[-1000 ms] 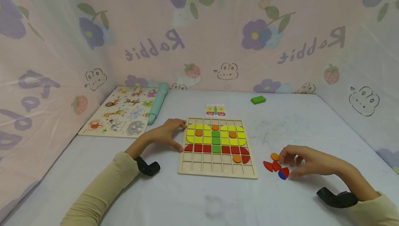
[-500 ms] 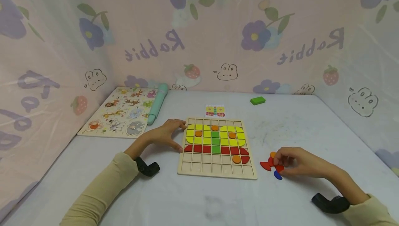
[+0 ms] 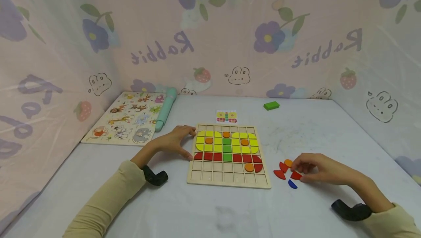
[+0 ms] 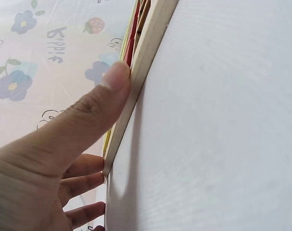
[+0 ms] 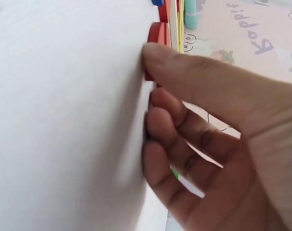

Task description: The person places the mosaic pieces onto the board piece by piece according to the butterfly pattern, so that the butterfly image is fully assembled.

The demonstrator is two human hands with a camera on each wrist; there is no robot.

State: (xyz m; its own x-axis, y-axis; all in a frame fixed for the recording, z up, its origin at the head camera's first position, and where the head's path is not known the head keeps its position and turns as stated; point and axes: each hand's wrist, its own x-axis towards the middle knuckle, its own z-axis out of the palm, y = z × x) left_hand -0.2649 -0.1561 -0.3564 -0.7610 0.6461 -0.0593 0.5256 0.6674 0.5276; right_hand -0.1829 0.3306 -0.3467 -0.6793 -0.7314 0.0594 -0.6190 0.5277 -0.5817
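Observation:
My left hand (image 3: 175,143) rests at the left edge of a wooden grid board (image 3: 210,179); in the left wrist view its thumb (image 4: 117,77) touches the rim. Yellow, green, red and orange pieces lie in the board's cells. To the right, my right hand (image 3: 323,168) is low over the table with loosely bent fingers. Its thumb (image 5: 160,55) touches a red quarter-round piece (image 3: 296,175); the fingertips meet the table apart from it. Two more red pieces, one of them a wedge (image 3: 279,174), an orange disc (image 3: 288,163) and a blue piece (image 3: 292,184) lie nearby.
Behind the board lies a small butterfly picture card (image 3: 227,116). An animal puzzle board (image 3: 113,135) and a teal microphone-shaped object (image 3: 166,108) lie at back left. A green block (image 3: 271,105) sits at back right. Printed cloth walls enclose the table.
My right hand has moved slightly left among the loose pieces. The red pieces have spread apart, and the blue piece now lies uncovered by itself. My left hand has stayed at the board.

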